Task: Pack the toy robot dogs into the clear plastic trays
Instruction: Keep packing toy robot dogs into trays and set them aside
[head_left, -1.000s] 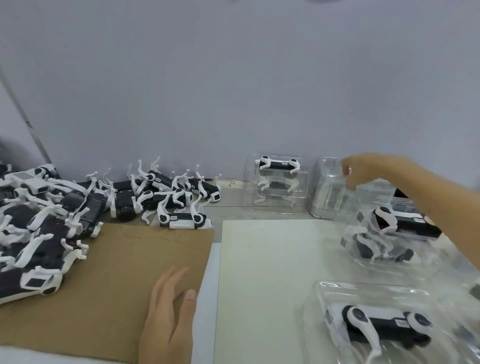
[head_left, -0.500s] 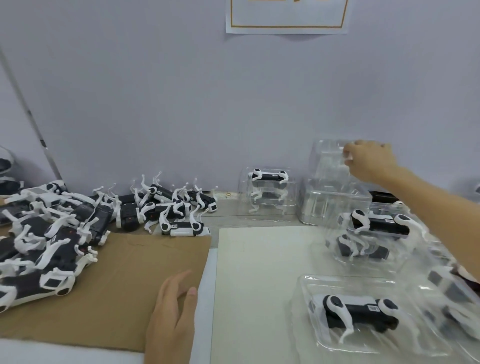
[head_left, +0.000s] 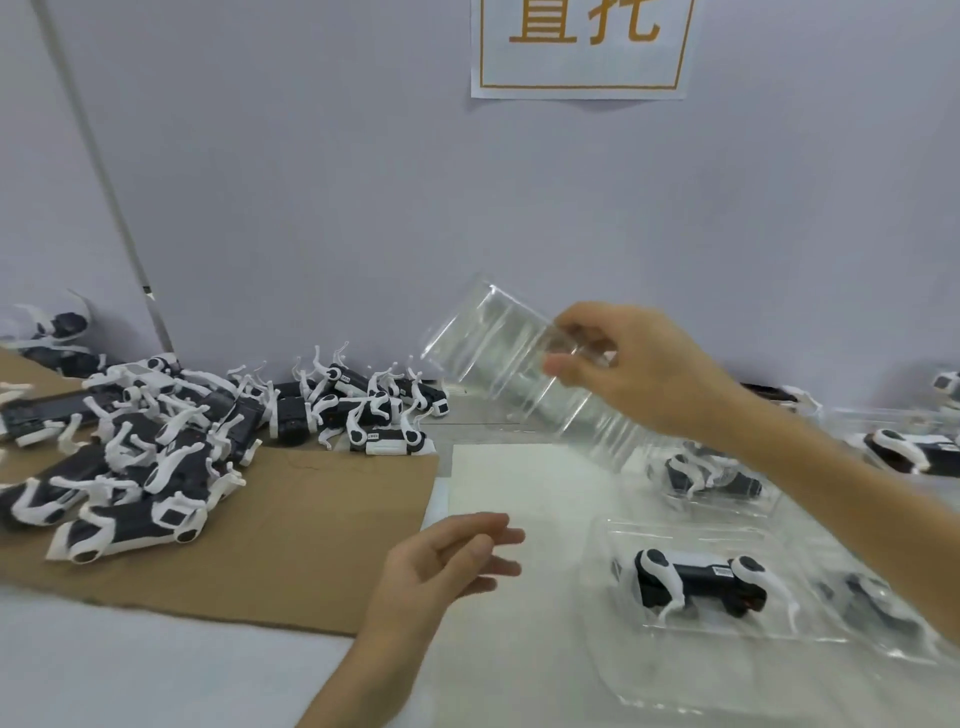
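My right hand (head_left: 631, 366) pinches the rim of an empty clear plastic tray (head_left: 498, 358) and holds it tilted in the air above the table's middle. My left hand (head_left: 441, 566) hovers open below it, fingers loosely spread, holding nothing. A heap of black-and-white toy robot dogs (head_left: 156, 441) lies at the left, partly on brown cardboard (head_left: 311, 530). A packed tray with a dog (head_left: 701, 579) sits at the lower right, and another packed tray (head_left: 711, 478) lies behind it.
A pale mat (head_left: 509, 478) covers the table under the held tray. More packed trays (head_left: 914, 447) lie at the far right. A paper sign (head_left: 582, 47) hangs on the grey wall, and a thin pole (head_left: 104, 176) leans at the left.
My right hand lifted an empty tray off the stack at the back and carried it left and toward me. My left hand rose from the cardboard's edge and moved right.
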